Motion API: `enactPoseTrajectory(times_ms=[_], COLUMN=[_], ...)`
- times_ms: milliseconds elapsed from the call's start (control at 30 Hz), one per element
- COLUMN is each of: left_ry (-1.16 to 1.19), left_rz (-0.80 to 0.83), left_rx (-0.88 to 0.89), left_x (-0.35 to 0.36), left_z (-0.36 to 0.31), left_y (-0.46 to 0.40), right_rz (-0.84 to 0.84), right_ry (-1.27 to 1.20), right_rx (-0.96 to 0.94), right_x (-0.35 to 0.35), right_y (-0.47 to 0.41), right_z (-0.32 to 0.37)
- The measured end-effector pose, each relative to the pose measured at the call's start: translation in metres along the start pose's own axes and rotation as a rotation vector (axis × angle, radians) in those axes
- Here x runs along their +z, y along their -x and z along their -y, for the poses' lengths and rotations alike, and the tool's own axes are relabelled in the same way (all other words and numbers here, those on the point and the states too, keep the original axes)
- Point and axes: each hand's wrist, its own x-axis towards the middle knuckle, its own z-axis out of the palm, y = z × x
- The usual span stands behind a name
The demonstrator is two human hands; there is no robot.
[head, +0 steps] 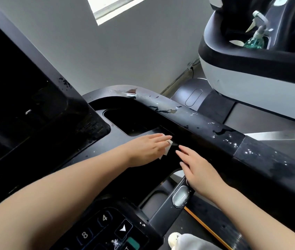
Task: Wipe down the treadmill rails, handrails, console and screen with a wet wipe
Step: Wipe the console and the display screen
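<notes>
Grey wall, upper frame; second machine upper right, spray bottle in its tray. Treadmill console fills lower half. Handrail runs diagonally from top centre to right edge, wet droplets along it. Left hand, fingers straight, pressing wet wipe flat on console, frame centre. Right hand spread, holding nothing, just beside wipe. Judgement: handrail lies up-right of wipe; left hand nearer, sweep along rail axis.

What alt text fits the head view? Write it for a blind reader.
A person's left hand presses a white wet wipe flat on a glossy black treadmill console, the right hand open beside it; droplets speckle the black handrail.
</notes>
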Motion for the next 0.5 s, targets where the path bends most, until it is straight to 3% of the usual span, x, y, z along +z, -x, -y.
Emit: enactPoseTrajectory(times_ms=[100, 267, 400, 500], left_ry=[0.09, 0.029, 0.011, 0.02], left_rz=[0.059, 0.35, 0.318, 0.327], left_rx=[-0.114, -0.366, -0.359, -0.226], left_x=[0.002, 0.009, 0.015, 0.014], left_z=[0.006, 0.005, -0.012, -0.014], left_y=[0.011, -0.001, -0.024, -0.007], right_rz=[-0.103, -0.204, -0.258, -0.273], right_ry=[0.084, 0.111, 0.137, 0.122], right_rx=[-0.013, 0.021, 0.032, 0.043], right_x=[-0.005, 0.002, 0.01, 0.011], right_y=[0.028, 0.055, 0.059, 0.059], right_z=[-0.016, -0.029, -0.029, -0.03])
